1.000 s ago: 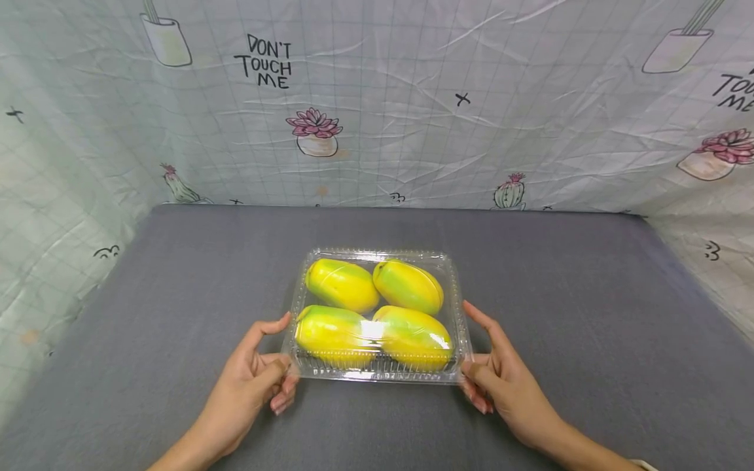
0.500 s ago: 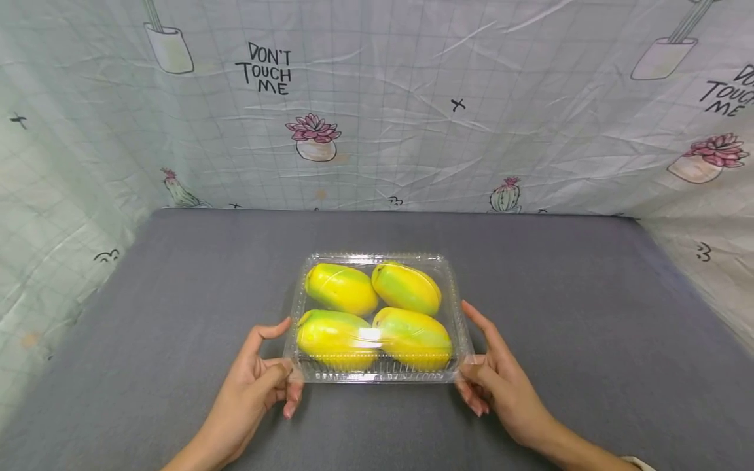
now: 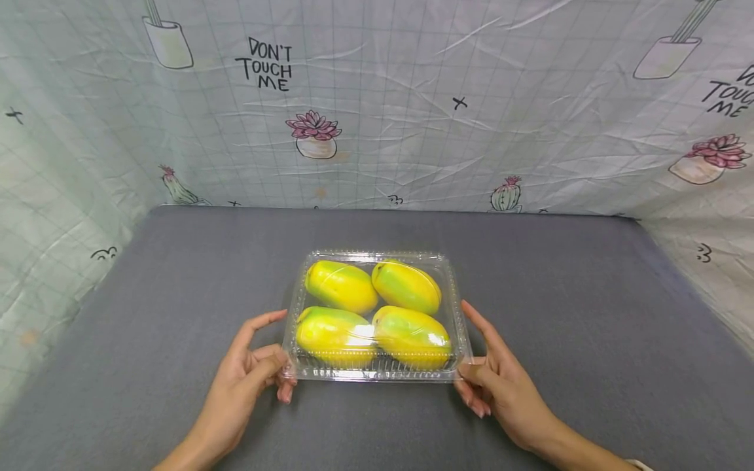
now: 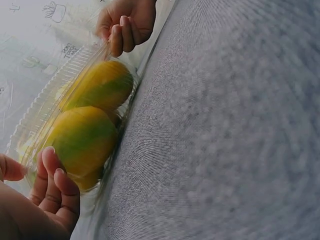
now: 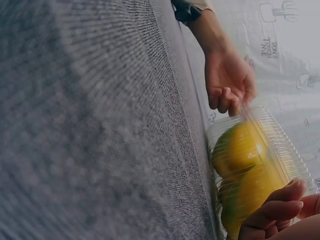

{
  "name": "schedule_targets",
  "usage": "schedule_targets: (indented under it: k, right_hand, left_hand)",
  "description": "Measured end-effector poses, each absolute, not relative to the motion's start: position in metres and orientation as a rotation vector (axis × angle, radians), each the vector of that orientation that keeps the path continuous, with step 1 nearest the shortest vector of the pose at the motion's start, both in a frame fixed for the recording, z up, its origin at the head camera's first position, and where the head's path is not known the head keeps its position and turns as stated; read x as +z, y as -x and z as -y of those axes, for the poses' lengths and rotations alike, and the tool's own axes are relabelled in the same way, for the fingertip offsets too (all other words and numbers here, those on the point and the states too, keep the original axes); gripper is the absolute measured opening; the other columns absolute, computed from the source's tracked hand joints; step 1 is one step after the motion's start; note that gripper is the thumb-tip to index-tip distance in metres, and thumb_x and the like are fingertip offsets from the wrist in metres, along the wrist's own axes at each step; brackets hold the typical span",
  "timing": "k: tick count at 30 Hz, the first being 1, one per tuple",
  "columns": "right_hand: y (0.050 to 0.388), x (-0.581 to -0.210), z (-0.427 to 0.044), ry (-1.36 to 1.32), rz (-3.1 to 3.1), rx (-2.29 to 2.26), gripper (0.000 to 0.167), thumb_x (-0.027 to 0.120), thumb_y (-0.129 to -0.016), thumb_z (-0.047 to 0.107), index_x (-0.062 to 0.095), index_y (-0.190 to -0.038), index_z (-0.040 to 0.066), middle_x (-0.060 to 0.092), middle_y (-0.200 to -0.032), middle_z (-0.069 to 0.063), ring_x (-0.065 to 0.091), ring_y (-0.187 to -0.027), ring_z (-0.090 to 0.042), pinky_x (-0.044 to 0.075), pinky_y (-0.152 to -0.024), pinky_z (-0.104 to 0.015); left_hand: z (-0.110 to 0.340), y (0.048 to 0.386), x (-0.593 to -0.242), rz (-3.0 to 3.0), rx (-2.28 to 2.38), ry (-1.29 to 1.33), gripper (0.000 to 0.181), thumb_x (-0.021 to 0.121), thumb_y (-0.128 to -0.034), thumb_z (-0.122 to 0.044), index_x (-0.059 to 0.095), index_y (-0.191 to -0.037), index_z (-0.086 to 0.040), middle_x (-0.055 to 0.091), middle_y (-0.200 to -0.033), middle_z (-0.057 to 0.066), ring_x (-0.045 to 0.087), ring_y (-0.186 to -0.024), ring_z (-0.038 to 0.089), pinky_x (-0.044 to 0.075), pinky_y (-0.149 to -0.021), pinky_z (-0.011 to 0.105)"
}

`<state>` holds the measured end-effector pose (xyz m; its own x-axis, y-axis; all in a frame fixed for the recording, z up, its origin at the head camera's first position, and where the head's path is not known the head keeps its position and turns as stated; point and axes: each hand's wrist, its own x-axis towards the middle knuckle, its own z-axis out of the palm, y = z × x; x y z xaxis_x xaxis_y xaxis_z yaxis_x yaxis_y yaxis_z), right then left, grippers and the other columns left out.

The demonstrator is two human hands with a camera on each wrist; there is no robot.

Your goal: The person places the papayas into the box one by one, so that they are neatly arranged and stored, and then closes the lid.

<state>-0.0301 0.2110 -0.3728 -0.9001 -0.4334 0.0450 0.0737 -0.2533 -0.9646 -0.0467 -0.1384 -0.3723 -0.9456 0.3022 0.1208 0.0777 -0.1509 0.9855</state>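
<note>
A clear plastic clamshell container (image 3: 377, 375) with its lid down sits on the grey cloth, holding several yellow-green mango-like fruits (image 3: 337, 333). My left hand (image 3: 244, 376) pinches the rim at the near left corner between thumb and fingers, its index finger stretched along the left side. At the near right corner my right hand (image 3: 506, 386) pinches the rim in the same manner, index finger along the right side. From the left wrist, the left fingers (image 4: 54, 182) show beside the container wall. The right wrist view has the right fingers (image 5: 277, 207) partly covering the fruits.
Grey cloth (image 3: 177, 294) covers the table around the container. Behind it and at both sides hangs a pale curtain (image 3: 389, 131) printed with cacti and lettering. A dark band (image 5: 186, 11) circles the left wrist.
The left hand has shifted slightly left and up at its corner, its fingertips re-settling on the rim. The right hand and the container stay almost in place; the head view bobs slightly.
</note>
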Motion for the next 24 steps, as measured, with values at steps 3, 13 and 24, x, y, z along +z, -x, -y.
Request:
schedule_targets:
  k: [3, 13, 24]
  right_hand:
    - [0.030, -0.372, -0.211, 0.422, -1.667, -2.219, 0.074, 0.037, -0.097, -0.007, -0.002, -0.153, 0.022, 0.045, -0.062, -0.010, 0.032, -0.049, -0.023, 0.023, -0.040, -0.038]
    - [0.029, -0.373, -0.209, 0.384, -1.668, -2.229, 0.077, 0.038, -0.095, -0.008, -0.001, -0.153, 0.023, 0.047, -0.063, -0.006, 0.032, -0.049, -0.022, 0.024, -0.041, -0.036]
    - [0.026, -0.373, -0.201, 0.287, -1.663, -2.291, 0.077, 0.040, -0.093, -0.008, 0.004, -0.154, 0.023, 0.047, -0.061, -0.002, 0.034, -0.050, -0.015, 0.026, -0.042, -0.030]
  left_hand:
    - [0.140, 0.049, -0.373, -1.927, 2.240, -0.500, 0.055, 0.040, -0.0979, 0.008, 0.020, -0.147, -0.005, 0.056, -0.072, 0.011, 0.054, -0.055, 0.022, 0.049, -0.051, 0.035]
    - [0.145, 0.059, -0.379, -1.833, 2.185, -0.706, 0.067, 0.037, -0.0950, 0.014, 0.011, -0.153, -0.007, 0.055, -0.067, 0.015, 0.048, -0.052, 0.022, 0.042, -0.045, 0.035]
    - [0.148, 0.063, -0.381, -1.767, 2.184, -0.696, 0.072, 0.034, -0.0913, 0.017, 0.010, -0.154, -0.009, 0.054, -0.067, 0.012, 0.050, -0.057, 0.019, 0.038, -0.042, 0.035]
